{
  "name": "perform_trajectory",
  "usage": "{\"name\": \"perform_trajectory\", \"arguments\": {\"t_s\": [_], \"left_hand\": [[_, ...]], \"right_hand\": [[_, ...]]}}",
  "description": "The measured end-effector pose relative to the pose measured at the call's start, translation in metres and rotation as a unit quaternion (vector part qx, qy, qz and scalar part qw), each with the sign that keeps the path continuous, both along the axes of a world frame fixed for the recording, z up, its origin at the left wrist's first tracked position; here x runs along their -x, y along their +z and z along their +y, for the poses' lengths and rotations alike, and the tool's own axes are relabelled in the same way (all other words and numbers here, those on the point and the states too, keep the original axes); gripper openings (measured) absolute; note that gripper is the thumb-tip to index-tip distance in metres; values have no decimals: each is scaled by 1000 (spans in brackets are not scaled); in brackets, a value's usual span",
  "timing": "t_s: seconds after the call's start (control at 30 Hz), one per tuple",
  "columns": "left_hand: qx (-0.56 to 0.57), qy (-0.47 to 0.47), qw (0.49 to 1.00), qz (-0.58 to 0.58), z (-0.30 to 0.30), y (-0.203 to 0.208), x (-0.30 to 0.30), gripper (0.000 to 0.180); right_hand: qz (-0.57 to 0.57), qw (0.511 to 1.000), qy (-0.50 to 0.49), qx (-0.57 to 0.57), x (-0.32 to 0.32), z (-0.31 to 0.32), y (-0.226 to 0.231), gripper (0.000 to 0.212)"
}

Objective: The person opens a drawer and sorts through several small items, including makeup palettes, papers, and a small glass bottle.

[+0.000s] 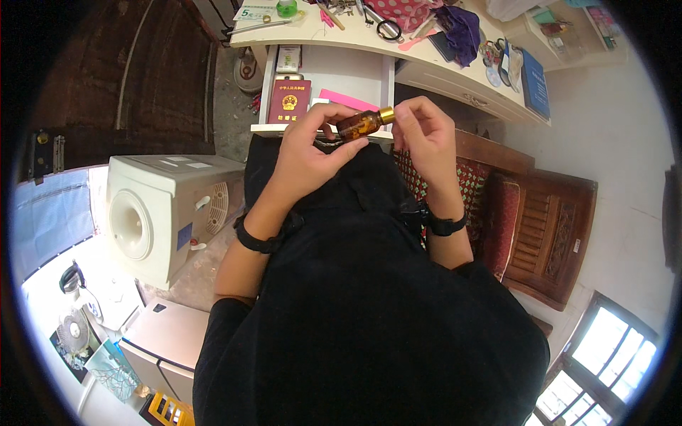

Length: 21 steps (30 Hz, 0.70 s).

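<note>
A small amber glass bottle (359, 126) with a gold cap (386, 115) lies tilted in my left hand (312, 145), in front of the open drawer. The left fingers and thumb wrap round its body, with the cap end pointing right. My right hand (425, 135) is closed, its bent fingertips at the end of the cap. Those fingertips partly hide their contact with it. Just beyond the bottle, the white drawer (341, 60) holds a dark red booklet (290, 101) with a gold emblem and a pink strip (348, 100).
The cream desk (284, 35) carries keys, a magnifying glass (389, 30), a purple cloth (458, 34) and a blue folder (536, 84). To the left stands a white twin-tub-like appliance (160, 206). A carved wooden chair (543, 234) is on the right.
</note>
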State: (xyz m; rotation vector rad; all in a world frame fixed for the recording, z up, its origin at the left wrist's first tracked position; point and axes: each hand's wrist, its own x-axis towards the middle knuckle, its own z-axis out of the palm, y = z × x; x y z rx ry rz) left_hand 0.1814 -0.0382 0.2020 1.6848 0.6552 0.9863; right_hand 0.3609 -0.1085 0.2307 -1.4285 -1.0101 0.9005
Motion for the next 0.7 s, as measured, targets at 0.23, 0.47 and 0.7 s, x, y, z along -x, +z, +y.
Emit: {"name": "perform_trajectory", "arguments": {"t_s": [0.23, 0.47, 0.7], "left_hand": [[-38, 17, 999, -5, -1, -5, -2, 32], [-67, 8, 998, 3, -1, -4, 0, 37], [-42, -15, 999, 14, -2, -2, 5, 40]], "right_hand": [[-15, 1000, 8, 17, 3, -1, 7, 18], [-20, 999, 36, 35, 0, -2, 10, 16], [-34, 998, 40, 16, 0, -4, 8, 17]]}}
